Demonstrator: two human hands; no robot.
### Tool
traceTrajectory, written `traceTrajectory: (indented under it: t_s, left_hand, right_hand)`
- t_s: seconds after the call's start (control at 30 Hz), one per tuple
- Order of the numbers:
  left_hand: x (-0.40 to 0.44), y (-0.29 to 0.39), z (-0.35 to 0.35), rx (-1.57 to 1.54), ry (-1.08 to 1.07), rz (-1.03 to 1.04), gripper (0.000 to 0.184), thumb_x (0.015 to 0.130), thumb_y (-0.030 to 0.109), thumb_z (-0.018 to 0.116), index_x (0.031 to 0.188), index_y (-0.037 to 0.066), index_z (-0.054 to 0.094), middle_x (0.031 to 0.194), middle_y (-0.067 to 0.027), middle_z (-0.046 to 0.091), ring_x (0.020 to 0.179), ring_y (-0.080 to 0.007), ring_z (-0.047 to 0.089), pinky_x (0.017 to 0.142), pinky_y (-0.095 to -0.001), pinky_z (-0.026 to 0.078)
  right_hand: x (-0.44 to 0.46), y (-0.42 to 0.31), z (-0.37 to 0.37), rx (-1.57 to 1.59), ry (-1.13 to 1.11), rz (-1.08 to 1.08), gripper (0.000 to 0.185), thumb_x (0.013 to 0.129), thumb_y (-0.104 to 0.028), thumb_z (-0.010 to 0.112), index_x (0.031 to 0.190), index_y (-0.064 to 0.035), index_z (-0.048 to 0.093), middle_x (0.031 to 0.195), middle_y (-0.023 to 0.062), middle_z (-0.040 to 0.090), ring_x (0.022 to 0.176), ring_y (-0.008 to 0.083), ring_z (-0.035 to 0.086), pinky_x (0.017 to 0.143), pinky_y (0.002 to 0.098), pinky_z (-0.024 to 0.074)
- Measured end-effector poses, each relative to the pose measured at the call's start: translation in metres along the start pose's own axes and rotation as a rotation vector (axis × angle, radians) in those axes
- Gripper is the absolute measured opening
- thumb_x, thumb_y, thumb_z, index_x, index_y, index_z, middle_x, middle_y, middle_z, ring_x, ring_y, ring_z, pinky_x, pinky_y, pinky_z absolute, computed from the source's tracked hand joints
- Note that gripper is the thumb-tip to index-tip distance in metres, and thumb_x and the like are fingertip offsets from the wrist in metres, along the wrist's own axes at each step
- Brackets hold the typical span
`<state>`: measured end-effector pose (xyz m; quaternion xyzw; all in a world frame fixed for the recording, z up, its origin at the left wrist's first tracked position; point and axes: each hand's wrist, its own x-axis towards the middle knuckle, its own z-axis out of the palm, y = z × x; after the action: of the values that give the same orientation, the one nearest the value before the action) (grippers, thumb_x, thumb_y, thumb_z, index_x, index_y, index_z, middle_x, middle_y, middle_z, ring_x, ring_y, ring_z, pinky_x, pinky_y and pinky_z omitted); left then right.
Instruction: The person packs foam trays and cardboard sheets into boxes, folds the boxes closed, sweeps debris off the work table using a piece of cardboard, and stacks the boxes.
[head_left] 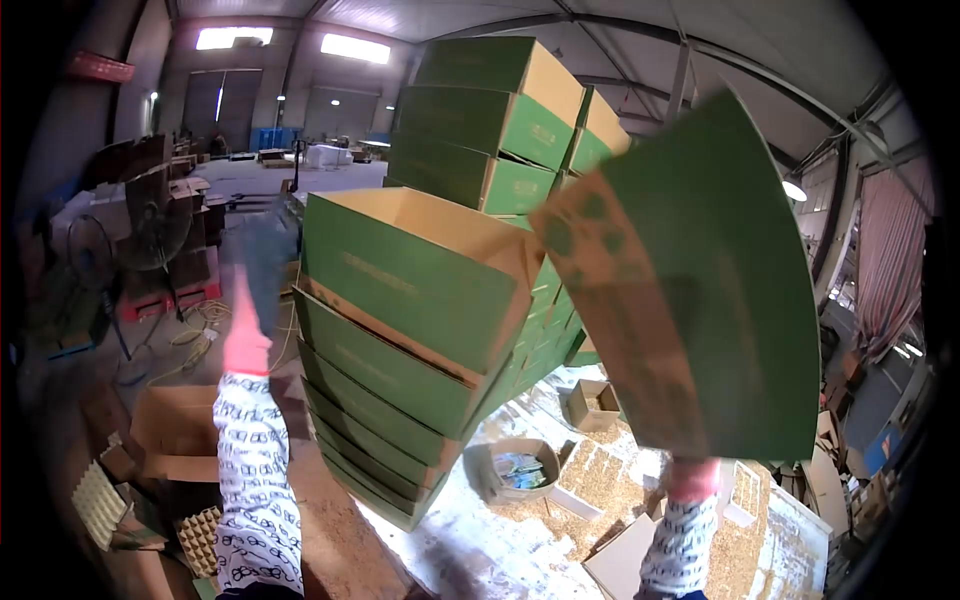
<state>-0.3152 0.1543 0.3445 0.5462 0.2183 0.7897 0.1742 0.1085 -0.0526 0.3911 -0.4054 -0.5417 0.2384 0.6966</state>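
Observation:
A green and brown cardboard box (715, 300) is lifted at the right, tilted and slightly blurred. My right hand (693, 478) is at its lower edge and appears to grip it; the fingers are hidden behind the cardboard, and only a pink cuff shows. At the left, my left hand (264, 268), in a dark glove with a pink cuff, is raised beside a leaning stack of nested green boxes (400, 280). Motion smears its fingers, so their position cannot be made out. The top box of that stack has its open side up.
Behind stands a taller stack of green boxes (460, 115). Below lie a round tub (522, 470) holding packets, a small open carton (593, 405) and scattered grain-like bits. At the left are a standing fan (158, 232), an open brown carton (175, 430) and egg trays (100, 505).

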Motion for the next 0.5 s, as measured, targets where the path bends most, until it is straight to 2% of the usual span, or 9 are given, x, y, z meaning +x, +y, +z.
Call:
traceTrajectory:
  t_s: [0.03,0.13,0.17,0.2,0.23,0.3,0.33,0.4,0.5]
  left_hand:
    - [0.011,-0.016,-0.003,-0.201,-0.143,-0.120,0.046,0.098,0.025,0.031,0.138,0.002,0.027,0.140,-0.0086,0.034,0.125,-0.0178,0.037,0.105,-0.0295,0.028]
    - [0.005,-0.029,-0.003,-0.083,-0.279,-0.185,0.048,0.098,0.027,0.030,0.139,0.002,0.025,0.142,-0.0091,0.029,0.127,-0.0191,0.034,0.106,-0.0295,0.026]
    - [0.002,-0.032,0.001,-0.086,-0.287,-0.194,0.048,0.098,0.027,0.030,0.139,0.002,0.025,0.142,-0.0091,0.029,0.127,-0.0191,0.034,0.106,-0.0295,0.026]
    - [0.000,-0.034,0.000,-0.060,-0.294,-0.206,0.049,0.098,0.027,0.031,0.139,0.002,0.025,0.142,-0.0092,0.029,0.127,-0.0189,0.033,0.106,-0.0292,0.025]
    - [0.000,-0.035,-0.001,-0.029,-0.299,-0.208,0.049,0.097,0.026,0.032,0.139,0.002,0.024,0.142,-0.0093,0.029,0.128,-0.0187,0.033,0.106,-0.0288,0.024]
    - [-0.003,-0.038,-0.005,0.031,-0.278,-0.213,0.050,0.097,0.026,0.033,0.140,0.002,0.023,0.142,-0.0095,0.029,0.129,-0.0182,0.031,0.107,-0.0280,0.023]
    - [-0.009,-0.039,-0.005,0.057,-0.254,-0.222,0.051,0.097,0.026,0.034,0.140,0.001,0.023,0.142,-0.0095,0.029,0.129,-0.0180,0.030,0.107,-0.0277,0.022]
    - [-0.013,-0.013,0.014,-0.030,-0.194,-0.274,0.052,0.096,0.023,0.038,0.141,0.003,0.022,0.143,-0.0091,0.029,0.130,-0.0169,0.030,0.108,-0.0265,0.021]
    - [-0.009,-0.012,0.030,-0.313,-0.007,-0.446,0.050,0.094,0.021,0.043,0.139,0.004,0.028,0.138,-0.0072,0.037,0.126,-0.0150,0.036,0.104,-0.0254,0.028]
  right_hand:
    - [0.015,-0.011,0.020,-0.025,-0.041,-0.059,0.044,0.090,-0.026,0.051,0.124,0.0005,0.046,0.104,0.0115,0.059,0.076,0.0159,0.059,0.064,0.0294,0.0490]
    - [0.050,-0.032,0.065,-0.379,-0.168,-0.414,0.044,0.091,-0.028,0.049,0.125,0.0001,0.045,0.103,0.0117,0.059,0.072,0.0156,0.059,0.060,0.0289,0.0497]
    - [0.059,-0.034,0.077,-0.285,-0.238,-0.280,0.044,0.092,-0.028,0.049,0.125,0.0000,0.045,0.103,0.0118,0.059,0.071,0.0154,0.059,0.059,0.0288,0.0499]
    - [0.067,-0.039,0.092,0.181,-0.286,0.361,0.044,0.092,-0.029,0.049,0.126,-0.0018,0.045,0.103,0.0117,0.059,0.071,0.0153,0.059,0.059,0.0290,0.0500]
    - [0.067,-0.031,0.097,0.181,-0.285,0.368,0.044,0.092,-0.029,0.049,0.126,-0.0018,0.045,0.103,0.0117,0.059,0.071,0.0153,0.059,0.059,0.0290,0.0500]
    - [0.075,-0.004,0.110,-0.300,-0.197,-0.006,0.043,0.091,-0.029,0.049,0.127,-0.0048,0.046,0.105,0.0132,0.060,0.082,0.0211,0.061,0.061,0.0331,0.0512]
    - [0.076,0.015,0.115,-0.316,-0.225,-0.003,0.043,0.091,-0.029,0.049,0.127,-0.0048,0.046,0.105,0.0132,0.060,0.082,0.0211,0.061,0.061,0.0331,0.0512]
    - [0.072,0.050,0.120,-0.872,-0.066,-0.614,0.042,0.092,-0.026,0.045,0.123,0.0031,0.048,0.104,0.0204,0.060,0.095,0.0330,0.059,0.083,0.0380,0.0460]
    - [0.071,0.048,0.107,-1.211,-0.098,-0.709,0.036,0.089,-0.004,0.043,0.124,0.0022,0.045,0.117,0.0216,0.050,0.105,0.0331,0.050,0.089,0.0367,0.0422]
